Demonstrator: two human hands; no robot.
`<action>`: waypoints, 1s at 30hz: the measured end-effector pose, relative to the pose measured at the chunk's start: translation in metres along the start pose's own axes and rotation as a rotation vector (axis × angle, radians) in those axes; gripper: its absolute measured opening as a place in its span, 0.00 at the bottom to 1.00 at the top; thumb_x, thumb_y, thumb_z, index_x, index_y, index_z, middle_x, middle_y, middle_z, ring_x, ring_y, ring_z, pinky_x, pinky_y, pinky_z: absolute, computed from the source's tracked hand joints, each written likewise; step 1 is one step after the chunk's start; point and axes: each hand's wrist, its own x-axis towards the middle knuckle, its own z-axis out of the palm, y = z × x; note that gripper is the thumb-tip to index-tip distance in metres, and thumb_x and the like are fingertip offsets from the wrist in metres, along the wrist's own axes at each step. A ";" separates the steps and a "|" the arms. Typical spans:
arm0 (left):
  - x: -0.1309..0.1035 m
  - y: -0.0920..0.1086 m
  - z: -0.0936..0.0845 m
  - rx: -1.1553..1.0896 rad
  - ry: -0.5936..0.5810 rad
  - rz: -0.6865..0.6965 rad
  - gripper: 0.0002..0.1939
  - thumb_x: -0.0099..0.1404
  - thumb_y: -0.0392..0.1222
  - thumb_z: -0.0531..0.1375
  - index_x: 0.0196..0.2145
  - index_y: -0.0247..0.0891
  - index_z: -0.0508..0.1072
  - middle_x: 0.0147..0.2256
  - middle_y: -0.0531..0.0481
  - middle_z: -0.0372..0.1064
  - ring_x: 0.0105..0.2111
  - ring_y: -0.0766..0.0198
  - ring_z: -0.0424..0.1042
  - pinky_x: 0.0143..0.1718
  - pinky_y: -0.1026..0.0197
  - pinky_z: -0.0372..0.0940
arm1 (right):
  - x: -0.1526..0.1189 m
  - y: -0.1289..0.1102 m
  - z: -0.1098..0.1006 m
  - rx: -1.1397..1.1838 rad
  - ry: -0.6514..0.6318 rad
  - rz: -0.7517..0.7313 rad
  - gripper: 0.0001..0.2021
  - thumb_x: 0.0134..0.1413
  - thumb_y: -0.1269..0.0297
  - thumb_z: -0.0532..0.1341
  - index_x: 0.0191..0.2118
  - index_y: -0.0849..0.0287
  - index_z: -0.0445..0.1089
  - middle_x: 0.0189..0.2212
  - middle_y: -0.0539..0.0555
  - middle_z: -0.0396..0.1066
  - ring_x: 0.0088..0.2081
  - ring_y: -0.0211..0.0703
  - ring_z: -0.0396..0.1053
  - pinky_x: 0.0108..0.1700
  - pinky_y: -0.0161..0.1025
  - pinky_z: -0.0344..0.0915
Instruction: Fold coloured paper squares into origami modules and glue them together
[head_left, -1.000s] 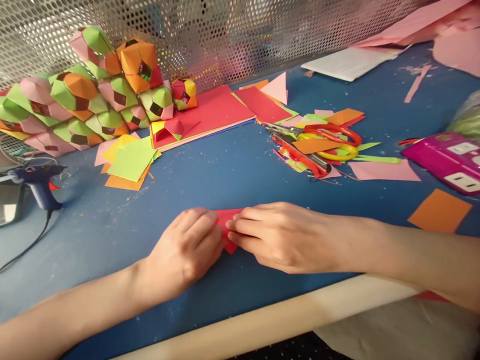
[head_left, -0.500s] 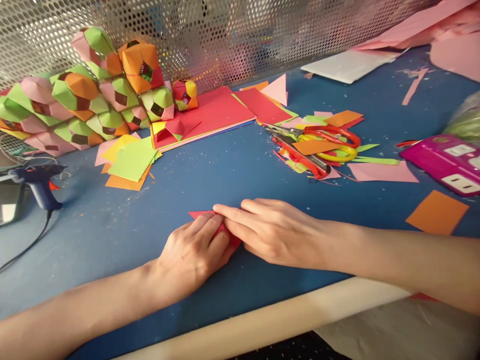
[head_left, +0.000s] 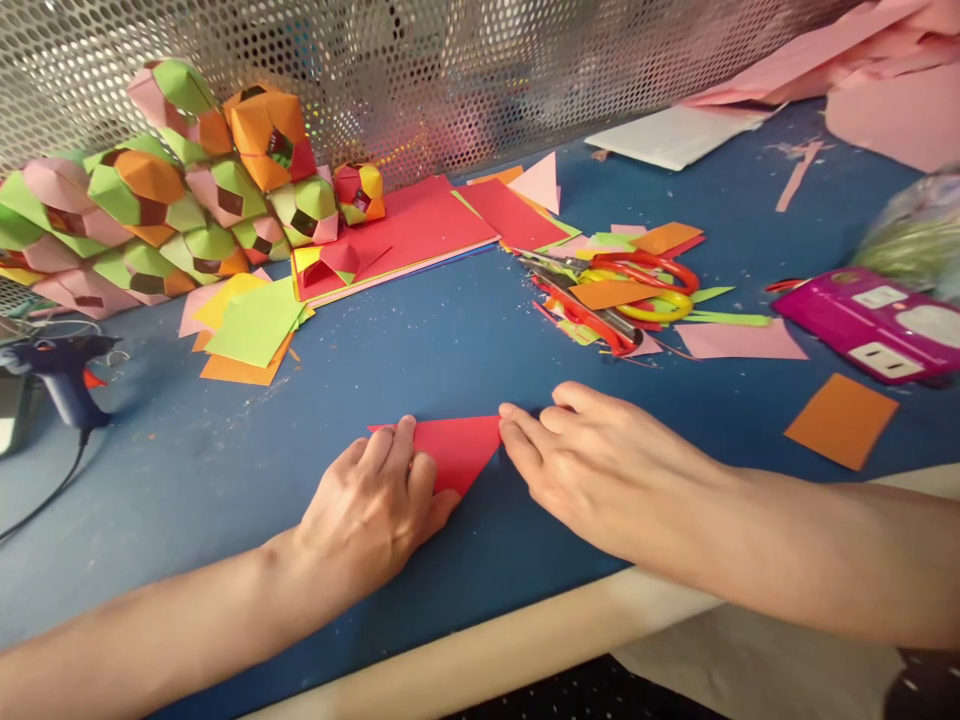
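Observation:
A red sheet of paper (head_left: 459,452) lies on the blue table, folded into a triangle with its long straight edge at the far side. My left hand (head_left: 369,503) covers its left part and holds it down, fingers bent and thumb along the near slanted edge. At the paper's right corner rest the fingertips of my right hand (head_left: 581,465), its fingers stretched out and the palm low over the table. Part of the triangle is hidden under my left hand.
Folded paper modules (head_left: 150,190) are stacked at the back left, near a glue gun (head_left: 64,375). Loose squares (head_left: 255,325) and red sheets (head_left: 420,225) lie nearby. Scissors (head_left: 622,300) rest among scraps. A purple power strip (head_left: 862,320) and orange square (head_left: 841,420) are right.
My right hand has slid to the right along the far edge to the corner, uncovering more of the red paper. My left hand has shifted slightly left and still presses it.

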 end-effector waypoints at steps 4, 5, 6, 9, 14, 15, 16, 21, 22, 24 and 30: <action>-0.001 0.000 0.000 0.039 0.031 0.019 0.13 0.63 0.44 0.54 0.26 0.33 0.69 0.39 0.32 0.73 0.34 0.52 0.74 0.28 0.54 0.72 | 0.004 0.001 -0.001 -0.105 -0.062 0.053 0.15 0.49 0.72 0.56 0.43 0.61 0.71 0.32 0.60 0.73 0.34 0.50 0.67 0.45 0.49 0.56; -0.001 0.000 0.000 0.044 0.037 0.022 0.14 0.63 0.45 0.54 0.26 0.33 0.69 0.38 0.32 0.73 0.33 0.52 0.74 0.27 0.54 0.72 | 0.006 0.001 -0.003 -0.128 -0.078 0.047 0.14 0.48 0.73 0.56 0.41 0.62 0.72 0.30 0.60 0.72 0.33 0.49 0.66 0.44 0.49 0.55; -0.001 0.000 0.000 0.045 0.039 0.023 0.14 0.63 0.45 0.54 0.25 0.32 0.69 0.38 0.31 0.73 0.33 0.52 0.74 0.27 0.55 0.71 | 0.009 0.001 -0.005 -0.151 -0.094 0.037 0.13 0.46 0.74 0.57 0.40 0.64 0.72 0.29 0.61 0.72 0.32 0.49 0.66 0.43 0.48 0.54; -0.001 -0.002 -0.001 0.034 0.037 0.023 0.16 0.63 0.46 0.54 0.24 0.32 0.68 0.37 0.30 0.73 0.31 0.52 0.74 0.24 0.55 0.70 | 0.019 0.004 -0.013 -0.207 -0.109 0.032 0.11 0.42 0.78 0.56 0.33 0.64 0.71 0.25 0.59 0.70 0.28 0.45 0.63 0.39 0.46 0.53; 0.003 -0.004 -0.002 0.019 0.011 0.001 0.15 0.63 0.45 0.54 0.24 0.32 0.69 0.37 0.32 0.73 0.29 0.53 0.73 0.26 0.54 0.69 | 0.046 0.006 -0.021 -0.235 0.016 0.217 0.07 0.48 0.76 0.54 0.24 0.60 0.65 0.19 0.53 0.63 0.25 0.43 0.58 0.30 0.41 0.49; 0.003 -0.004 -0.002 0.020 0.013 0.001 0.15 0.63 0.45 0.54 0.24 0.32 0.69 0.36 0.32 0.73 0.30 0.53 0.73 0.28 0.53 0.69 | 0.051 0.005 -0.020 -0.230 0.045 0.223 0.08 0.49 0.76 0.54 0.26 0.60 0.66 0.20 0.53 0.64 0.26 0.43 0.59 0.29 0.41 0.48; 0.003 -0.004 -0.001 0.020 0.019 0.004 0.15 0.62 0.45 0.54 0.25 0.32 0.70 0.36 0.32 0.73 0.31 0.52 0.73 0.29 0.52 0.69 | 0.054 0.004 -0.019 -0.219 0.061 0.218 0.08 0.51 0.75 0.53 0.29 0.60 0.68 0.23 0.53 0.66 0.27 0.43 0.60 0.29 0.41 0.49; 0.003 -0.004 0.000 -0.040 0.033 0.029 0.13 0.62 0.43 0.55 0.29 0.29 0.71 0.34 0.32 0.73 0.34 0.50 0.73 0.33 0.51 0.70 | 0.056 -0.001 -0.003 -0.008 0.087 0.058 0.15 0.58 0.71 0.51 0.49 0.67 0.65 0.45 0.61 0.69 0.45 0.49 0.64 0.43 0.45 0.59; 0.002 -0.004 0.001 -0.055 0.026 0.038 0.13 0.62 0.42 0.54 0.31 0.28 0.71 0.34 0.33 0.73 0.34 0.50 0.73 0.33 0.52 0.70 | 0.055 -0.001 0.002 0.065 0.081 -0.003 0.17 0.59 0.69 0.50 0.52 0.69 0.62 0.51 0.63 0.66 0.50 0.50 0.62 0.49 0.46 0.59; 0.002 -0.004 0.001 -0.058 0.014 0.047 0.14 0.63 0.43 0.54 0.33 0.27 0.71 0.33 0.33 0.72 0.34 0.51 0.73 0.32 0.52 0.70 | 0.054 -0.002 0.009 0.183 0.030 -0.090 0.22 0.61 0.65 0.48 0.57 0.73 0.57 0.57 0.64 0.60 0.57 0.49 0.57 0.56 0.46 0.56; -0.001 -0.002 0.000 0.105 -0.031 -0.010 0.19 0.63 0.50 0.52 0.29 0.29 0.70 0.33 0.30 0.72 0.30 0.49 0.74 0.25 0.55 0.69 | 0.048 -0.001 0.001 0.151 -0.062 -0.008 0.24 0.62 0.59 0.50 0.55 0.75 0.60 0.52 0.68 0.65 0.54 0.53 0.63 0.54 0.49 0.61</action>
